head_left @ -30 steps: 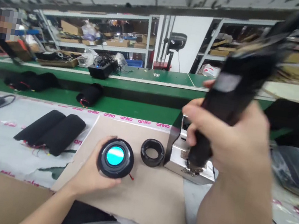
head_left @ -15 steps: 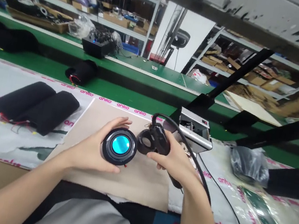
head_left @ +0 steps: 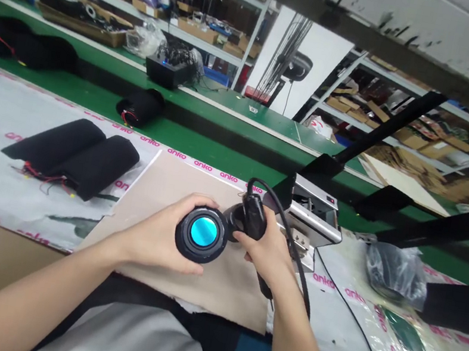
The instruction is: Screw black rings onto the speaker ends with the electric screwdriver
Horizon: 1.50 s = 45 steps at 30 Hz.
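Note:
My left hand (head_left: 160,234) grips a round black speaker end cap (head_left: 201,235) with a shiny cyan centre, its face turned up. My right hand (head_left: 259,246) is shut around a black corded electric screwdriver (head_left: 253,218), right next to the cap's edge. A black rubber ring (head_left: 233,220) shows only in part between the cap and the screwdriver, the rest hidden. Both hands are above a tan cardboard sheet (head_left: 217,299). A steel bench fixture (head_left: 313,214) stands just beyond my right hand.
Two black fabric-wrapped cylinders (head_left: 72,156) with red wires lie on a printed white sheet (head_left: 28,212) to the left. A green conveyor (head_left: 204,140) runs behind, with a black box (head_left: 166,71) beyond it. A plastic bag (head_left: 394,273) lies at the right.
My right hand has brought the screwdriver down from high on the right to beside the cap. My left hand has moved the cap rightward, now covering more of the ring. The view has tilted.

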Tool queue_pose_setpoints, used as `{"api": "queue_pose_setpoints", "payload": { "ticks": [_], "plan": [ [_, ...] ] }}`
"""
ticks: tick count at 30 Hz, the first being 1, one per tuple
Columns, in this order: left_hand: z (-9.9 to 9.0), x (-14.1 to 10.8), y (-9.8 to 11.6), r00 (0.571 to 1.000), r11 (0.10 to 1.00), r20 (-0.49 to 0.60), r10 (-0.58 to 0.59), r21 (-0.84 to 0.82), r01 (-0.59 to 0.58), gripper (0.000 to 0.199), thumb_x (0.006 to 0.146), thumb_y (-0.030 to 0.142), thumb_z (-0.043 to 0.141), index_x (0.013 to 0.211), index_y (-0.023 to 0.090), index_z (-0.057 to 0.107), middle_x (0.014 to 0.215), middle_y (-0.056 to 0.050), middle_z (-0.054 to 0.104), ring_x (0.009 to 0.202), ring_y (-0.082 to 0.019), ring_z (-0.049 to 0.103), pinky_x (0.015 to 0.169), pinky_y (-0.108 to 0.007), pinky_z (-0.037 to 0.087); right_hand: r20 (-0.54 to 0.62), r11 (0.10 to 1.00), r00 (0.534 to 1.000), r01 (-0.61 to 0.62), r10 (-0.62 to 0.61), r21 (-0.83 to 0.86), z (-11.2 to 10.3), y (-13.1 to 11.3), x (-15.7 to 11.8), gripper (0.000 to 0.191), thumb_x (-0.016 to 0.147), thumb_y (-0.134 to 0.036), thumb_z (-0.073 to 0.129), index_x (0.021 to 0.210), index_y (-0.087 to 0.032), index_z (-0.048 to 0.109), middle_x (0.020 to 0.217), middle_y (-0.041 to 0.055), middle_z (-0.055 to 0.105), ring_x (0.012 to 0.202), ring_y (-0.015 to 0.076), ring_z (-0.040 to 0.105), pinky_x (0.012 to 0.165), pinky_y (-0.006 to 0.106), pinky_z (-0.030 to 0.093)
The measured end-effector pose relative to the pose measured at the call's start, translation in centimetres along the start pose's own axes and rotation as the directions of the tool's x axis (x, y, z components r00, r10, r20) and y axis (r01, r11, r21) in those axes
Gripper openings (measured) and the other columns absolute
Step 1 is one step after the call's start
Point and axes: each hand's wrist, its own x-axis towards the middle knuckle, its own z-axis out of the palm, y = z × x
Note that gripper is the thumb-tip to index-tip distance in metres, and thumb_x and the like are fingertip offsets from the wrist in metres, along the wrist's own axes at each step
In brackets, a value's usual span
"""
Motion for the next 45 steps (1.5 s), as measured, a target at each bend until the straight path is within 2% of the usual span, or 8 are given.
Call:
{"api": "queue_pose_setpoints", "payload": {
  "ticks": [4,7,12,18,22,26,34,45],
  "plan": [
    [0.1,-0.2,-0.9,0.993,0.991,-0.01,0.121,0.062,-0.12,0.088,0.066,0.028,0.099,0.141,0.026,0.053,0.15,-0.014,0.06,0.142,-0.039,0.061,0.118,-0.049,0.054,-0.066,0.991,0.998,0.026,-0.017,0.134,-1.2,-0.8,-2.2,0.083,0.073,-0.041,0.092,0.145,-0.027,0.054,0.093,-0.0008,0.072,0.051,0.0148,0.064,0.05,0.03,0.06],
    [-0.1,-0.2,-1.3,0.991,0.989,0.018,0.136,0.061,-0.137,0.089,0.067,0.035,0.1,0.142,0.026,0.052,0.151,-0.015,0.059,0.143,-0.041,0.06,0.119,-0.052,0.052,-0.018,0.963,0.996,0.088,-0.086,0.256,-1.6,-2.5,-4.7,0.084,0.068,-0.044,0.097,0.142,-0.028,0.059,0.086,-0.0022,0.071,0.056,0.0156,0.064,0.054,0.03,0.059],
    [0.1,-0.5,-1.5,0.999,0.998,-0.006,0.052,-0.043,-0.052,0.111,0.068,0.035,0.102,0.158,0.027,0.037,0.162,-0.018,0.053,0.149,-0.043,0.056,0.122,-0.055,0.05,0.141,0.947,0.962,0.193,-0.234,0.256,-0.7,-3.9,-6.4,0.069,0.069,-0.035,0.097,0.131,-0.034,0.067,0.122,0.0009,0.075,0.108,0.026,0.075,0.093,0.04,0.065],
    [0.1,-0.9,-1.1,0.999,0.996,0.042,-0.026,-0.084,0.03,0.127,0.074,0.036,0.097,0.172,0.027,0.018,0.173,-0.02,0.041,0.16,-0.044,0.043,0.13,-0.061,0.038,0.205,0.95,0.928,0.312,-0.31,0.02,1.0,-4.0,-5.8,0.059,0.075,-0.028,0.091,0.128,-0.041,0.069,0.127,-0.0031,0.072,0.113,0.0272,0.072,0.095,0.045,0.062],
    [0.3,-0.9,-0.7,0.998,0.993,0.067,-0.005,-0.119,0.013,0.139,0.076,0.036,0.097,0.176,0.033,0.0,0.163,-0.018,0.049,0.154,-0.041,0.051,0.126,-0.059,0.044,0.212,0.937,0.913,0.343,-0.347,0.058,1.1,-3.3,-5.4,0.072,0.073,-0.03,0.096,0.136,-0.044,0.065,0.149,-0.0048,0.062,0.137,0.0288,0.063,0.117,0.051,0.054],
    [1.3,-1.1,-1.5,0.997,0.978,-0.076,0.004,-0.207,-0.019,0.153,0.07,0.032,0.102,0.174,0.042,-0.01,0.161,-0.015,0.047,0.151,-0.038,0.054,0.127,-0.057,0.043,0.215,0.95,0.937,0.23,-0.275,0.213,0.5,-1.9,-4.6,0.095,0.062,-0.04,0.105,0.146,-0.039,0.06,0.158,0.0017,0.057,0.147,0.0343,0.056,0.126,0.055,0.049],
    [1.9,-1.4,-2.4,0.995,0.962,-0.1,0.021,-0.269,-0.047,0.145,0.07,0.032,0.103,0.175,0.042,0.003,0.162,-0.014,0.049,0.15,-0.038,0.056,0.123,-0.053,0.048,0.165,0.927,0.943,0.234,-0.29,0.293,1.0,-0.9,-4.1,0.082,0.069,-0.044,0.101,0.14,-0.029,0.064,0.145,0.0076,0.067,0.13,0.0335,0.068,0.119,0.055,0.056],
    [1.5,-1.3,-1.4,0.996,0.973,-0.073,0.041,-0.225,-0.056,0.126,0.072,0.033,0.102,0.172,0.034,0.026,0.161,-0.016,0.053,0.152,-0.039,0.055,0.125,-0.052,0.049,0.306,0.944,0.904,0.232,-0.298,0.235,-0.2,-1.7,-3.7,0.076,0.079,-0.043,0.094,0.144,-0.031,0.058,0.157,0.0066,0.058,0.151,0.0306,0.054,0.133,0.055,0.041]
  ]
}}
